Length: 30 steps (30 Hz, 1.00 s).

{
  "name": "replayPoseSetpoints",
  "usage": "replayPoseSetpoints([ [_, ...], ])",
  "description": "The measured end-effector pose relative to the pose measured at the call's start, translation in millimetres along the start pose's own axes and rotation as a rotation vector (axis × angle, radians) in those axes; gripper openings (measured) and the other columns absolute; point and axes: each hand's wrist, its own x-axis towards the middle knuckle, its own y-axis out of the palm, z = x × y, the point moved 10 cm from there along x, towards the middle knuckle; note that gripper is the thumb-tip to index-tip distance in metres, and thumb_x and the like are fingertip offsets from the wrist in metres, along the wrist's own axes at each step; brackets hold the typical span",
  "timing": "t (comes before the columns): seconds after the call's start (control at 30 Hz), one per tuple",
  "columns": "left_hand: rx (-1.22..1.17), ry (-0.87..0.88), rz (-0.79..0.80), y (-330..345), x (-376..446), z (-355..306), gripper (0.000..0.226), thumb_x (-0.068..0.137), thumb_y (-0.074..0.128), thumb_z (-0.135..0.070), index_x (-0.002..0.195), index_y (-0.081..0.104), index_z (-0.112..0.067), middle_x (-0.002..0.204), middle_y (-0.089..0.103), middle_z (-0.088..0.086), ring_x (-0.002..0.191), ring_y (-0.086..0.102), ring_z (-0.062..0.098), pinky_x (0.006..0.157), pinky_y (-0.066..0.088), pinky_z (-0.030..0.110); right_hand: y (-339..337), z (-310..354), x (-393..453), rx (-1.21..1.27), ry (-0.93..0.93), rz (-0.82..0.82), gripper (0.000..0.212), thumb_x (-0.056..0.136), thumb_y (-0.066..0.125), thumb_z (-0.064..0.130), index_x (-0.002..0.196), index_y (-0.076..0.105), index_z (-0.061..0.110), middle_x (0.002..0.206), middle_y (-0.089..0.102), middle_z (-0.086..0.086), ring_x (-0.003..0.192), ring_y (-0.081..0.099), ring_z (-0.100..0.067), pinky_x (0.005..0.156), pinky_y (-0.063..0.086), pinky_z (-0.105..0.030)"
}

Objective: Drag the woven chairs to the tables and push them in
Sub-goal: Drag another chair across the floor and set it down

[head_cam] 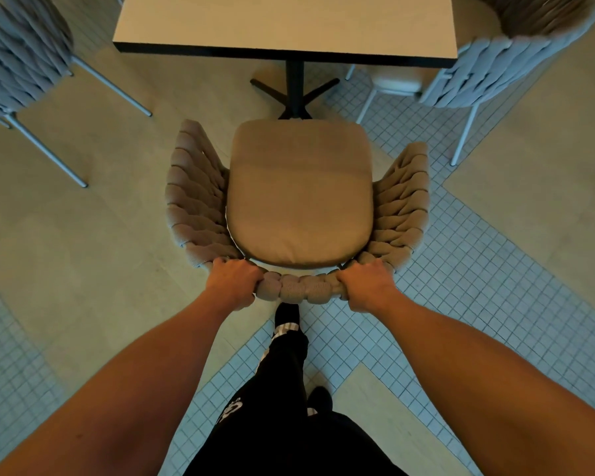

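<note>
Both hands, left hand (236, 281) and right hand (366, 285), fingers clamped on the woven chair (299, 197) backrest, chair facing the bench (285, 25), seat front short of its edge; a straight push in likely comes next.

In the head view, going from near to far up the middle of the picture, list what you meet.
Person's leg → hands, left and right, gripping the woven backrest → seat cushion → table base → tabletop.

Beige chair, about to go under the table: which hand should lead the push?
Neither. The left hand and right hand grip the chair's woven back evenly, square to the table; push with both.
</note>
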Motion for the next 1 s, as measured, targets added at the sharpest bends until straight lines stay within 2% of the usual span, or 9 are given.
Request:
replayPoseSetpoints([
  [0.27,0.013,-0.006,0.010,-30,56,34,0.040,0.085,0.059,-0.028,0.124,0.061,-0.038,0.119,0.064,-0.008,0.108,0.062,0.023,0.077,0.033,0.042,-33,-20,57,0.010,0.010,-0.004,0.027,0.089,0.069,0.027,0.115,0.061,0.031,0.107,0.067,0.006,0.101,0.065,-0.019,0.099,0.037,-0.042],
  [0.4,-0.007,-0.005,0.034,-37,75,45,0.039,0.085,0.059,-0.030,0.123,0.059,-0.036,0.118,0.064,-0.006,0.106,0.062,0.023,0.080,0.036,0.043,-42,-26,75,0.021,0.018,-0.004,0.029,0.089,0.069,0.028,0.117,0.060,0.031,0.110,0.068,0.006,0.102,0.065,-0.019,0.102,0.036,-0.042],
  [0.5,0.002,-0.010,0.096,-35,76,38,0.032,0.087,0.061,-0.030,0.118,0.060,-0.029,0.113,0.063,-0.001,0.105,0.061,0.026,0.086,0.038,0.044,-42,-33,75,0.012,0.032,0.027,0.031,0.089,0.071,0.032,0.118,0.059,0.032,0.112,0.066,0.006,0.105,0.064,-0.018,0.098,0.038,-0.039],
  [0.6,0.012,-0.026,0.058,-41,73,33,0.033,0.085,0.062,-0.031,0.118,0.060,-0.026,0.115,0.060,-0.001,0.110,0.057,0.024,0.092,0.042,0.044,-41,-39,71,-0.022,0.048,0.005,0.028,0.091,0.068,0.034,0.118,0.062,0.033,0.108,0.068,0.007,0.104,0.064,-0.018,0.100,0.036,-0.038],
  [0.73,0.001,-0.020,0.049,-46,67,31,0.026,0.089,0.060,-0.027,0.114,0.063,-0.028,0.113,0.060,-0.003,0.113,0.054,0.023,0.094,0.041,0.043,-39,-37,71,-0.005,0.054,0.039,0.028,0.092,0.066,0.030,0.119,0.061,0.032,0.107,0.069,0.006,0.106,0.064,-0.019,0.107,0.030,-0.042],
  [0.87,-0.040,-0.047,0.040,-42,65,30,0.030,0.087,0.060,-0.025,0.116,0.062,-0.033,0.115,0.059,-0.007,0.116,0.053,0.021,0.094,0.037,0.042,-35,-38,70,0.009,0.028,0.056,0.033,0.091,0.067,0.031,0.122,0.057,0.028,0.112,0.068,0.003,0.110,0.063,-0.021,0.108,0.030,-0.043],
  [1.0,-0.106,-0.082,0.090,-36,61,28,0.046,0.084,0.061,-0.023,0.128,0.056,-0.035,0.128,0.059,-0.007,0.128,0.046,0.022,0.107,0.027,0.046,-35,-40,70,0.059,-0.015,0.081,0.041,0.088,0.070,0.040,0.125,0.053,0.030,0.118,0.066,0.002,0.113,0.060,-0.022,0.106,0.033,-0.042],
])
